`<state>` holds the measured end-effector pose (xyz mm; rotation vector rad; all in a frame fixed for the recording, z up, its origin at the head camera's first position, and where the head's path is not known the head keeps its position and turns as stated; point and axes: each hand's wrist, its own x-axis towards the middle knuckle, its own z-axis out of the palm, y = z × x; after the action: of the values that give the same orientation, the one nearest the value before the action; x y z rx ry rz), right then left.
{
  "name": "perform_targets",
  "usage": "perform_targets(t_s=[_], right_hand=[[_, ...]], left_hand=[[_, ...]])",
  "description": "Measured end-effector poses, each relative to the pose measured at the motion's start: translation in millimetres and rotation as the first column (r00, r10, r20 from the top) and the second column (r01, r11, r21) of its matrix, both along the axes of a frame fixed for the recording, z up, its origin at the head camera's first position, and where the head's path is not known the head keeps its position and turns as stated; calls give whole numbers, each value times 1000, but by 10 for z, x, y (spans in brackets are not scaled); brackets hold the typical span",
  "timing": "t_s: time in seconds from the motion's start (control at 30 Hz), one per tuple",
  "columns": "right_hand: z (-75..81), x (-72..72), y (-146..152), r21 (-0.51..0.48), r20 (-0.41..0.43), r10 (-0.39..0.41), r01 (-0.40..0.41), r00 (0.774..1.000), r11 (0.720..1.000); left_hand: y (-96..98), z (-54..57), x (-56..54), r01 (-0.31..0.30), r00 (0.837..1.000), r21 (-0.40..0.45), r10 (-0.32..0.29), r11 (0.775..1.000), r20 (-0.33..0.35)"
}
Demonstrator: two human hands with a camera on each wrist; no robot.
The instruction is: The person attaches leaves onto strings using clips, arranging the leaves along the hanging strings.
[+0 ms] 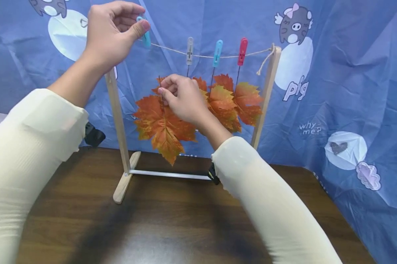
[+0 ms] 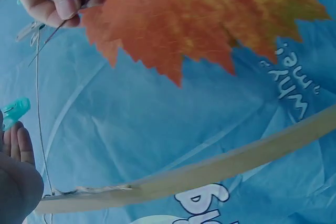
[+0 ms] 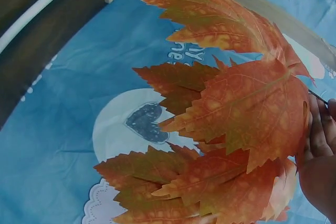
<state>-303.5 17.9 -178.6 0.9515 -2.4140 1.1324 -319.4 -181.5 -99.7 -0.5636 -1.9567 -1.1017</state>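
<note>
My left hand [image 1: 110, 35] pinches a light blue clothespin [image 1: 146, 38] at the left part of the string [image 1: 172, 50]. In the left wrist view that clothespin [image 2: 17, 109] is beside the string. Lower down, my right hand [image 1: 186, 98] pinches the thin dark stem of an orange maple leaf [image 1: 167, 128]. This leaf hangs tip down, its stem top below the string in the head view. The left wrist view shows the stem between thumb and fingers, next to the leaf [image 2: 168, 19]. Behind the right hand, several similar leaves [image 1: 223, 102] hang by their stems, partly overlapping.
Grey [image 1: 190, 51], blue [image 1: 218, 53] and red [image 1: 242, 51] clothespins grip the hanging stems on the string. Wooden posts [image 1: 117, 121] hold the string, with a white bar [image 1: 168, 174] low between them. The stand is on a brown table [image 1: 172, 223] before a blue printed cloth [image 1: 360, 73].
</note>
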Motion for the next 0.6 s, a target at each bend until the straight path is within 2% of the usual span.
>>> perform_targets(t_s=[0.13,0.27,0.6], right_hand=[[25,-27,-42,-1,-19,1,-1,1000,1000],[39,-48,-80,-3,-13,-22,22,1000,1000],[32,-94,-118,-42,10,-101,101,995,994]], left_hand=[[25,77,-44,-62,997,-79,65,995,39],[55,136,-87,-85,990,-144,99,986,96],[123,168,-161,-62,971,-155,95,986,221]])
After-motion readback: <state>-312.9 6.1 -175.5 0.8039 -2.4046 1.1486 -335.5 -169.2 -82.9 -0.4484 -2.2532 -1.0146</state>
